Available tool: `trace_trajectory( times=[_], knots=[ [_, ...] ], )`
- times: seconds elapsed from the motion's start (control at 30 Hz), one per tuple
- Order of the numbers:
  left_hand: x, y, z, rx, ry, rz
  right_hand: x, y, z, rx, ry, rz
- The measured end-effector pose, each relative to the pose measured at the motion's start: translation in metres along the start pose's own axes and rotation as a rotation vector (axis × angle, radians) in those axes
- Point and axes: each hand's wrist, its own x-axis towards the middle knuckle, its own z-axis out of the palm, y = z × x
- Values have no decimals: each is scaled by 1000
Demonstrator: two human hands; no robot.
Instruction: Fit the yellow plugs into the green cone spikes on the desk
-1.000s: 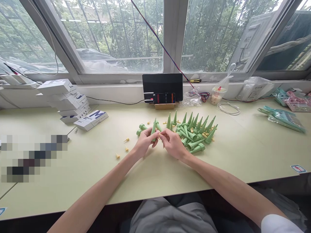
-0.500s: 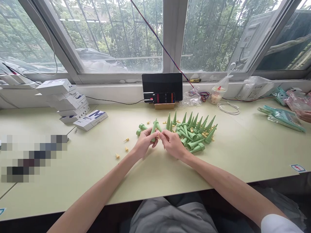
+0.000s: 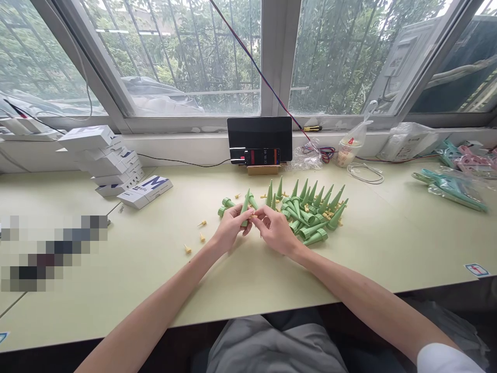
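My left hand (image 3: 228, 229) is closed round a green plastic watering spike (image 3: 246, 201), its tip pointing up. Against the spike's side, the thumb and forefinger of my right hand (image 3: 278, 232) pinch a small yellow valve (image 3: 253, 216), mostly covered by the fingers. Whether the valve sits in the spike I cannot tell. To the right lies a heap of green spikes (image 3: 309, 232), several standing upright behind it, with yellow valves scattered among them. More green spikes (image 3: 228, 202) lie just beyond my left hand. Loose yellow valves (image 3: 188, 249) rest on the table left of that hand.
White boxes (image 3: 116, 166) are stacked at the back left of the table (image 3: 217, 295). A phone (image 3: 263, 157) leans before a black panel (image 3: 259, 135). Further right are a bagged cup (image 3: 347, 152), a coiled white cable (image 3: 365, 174) and teal items in plastic bags (image 3: 450, 190).
My right fingertips have shifted slightly around the yellow valve, while my left hand keeps the spike in place. Another person's hand has left the right edge of the view.
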Motion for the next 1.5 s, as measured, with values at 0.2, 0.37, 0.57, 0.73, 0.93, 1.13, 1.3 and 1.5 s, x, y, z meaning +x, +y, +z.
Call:
trace_trajectory(
  times=[0.2, 0.37, 0.57, 0.73, 0.93, 1.13, 1.3, 1.5],
  knots=[
    [0, 2, 1, 2, 1, -11, 0, -2, 0, 54, -16, -14],
    [1, 1, 1, -2, -7, -11, 0, -2, -1, 48, -25, -3],
    [1, -1, -1, -6, -7, -18, 0, 0, -1, 39, -33, -11],
    [1, -2, -1, -13, -6, -19, 0, -1, -1, 42, -37, -19],
    [1, -1, -1, -13, -2, -22, 0, -2, -2, 22, -40, -6],
    [0, 1, 0, -14, 1, -35, 0, -3, -2, 19, -44, -3],
    [1, 1, 1, -16, 3, -37, 0, -3, -2, 9, -50, -2],
    [1, 3, 2, -12, 2, -36, 1, -2, -3, 4, -50, -18]
  ],
)
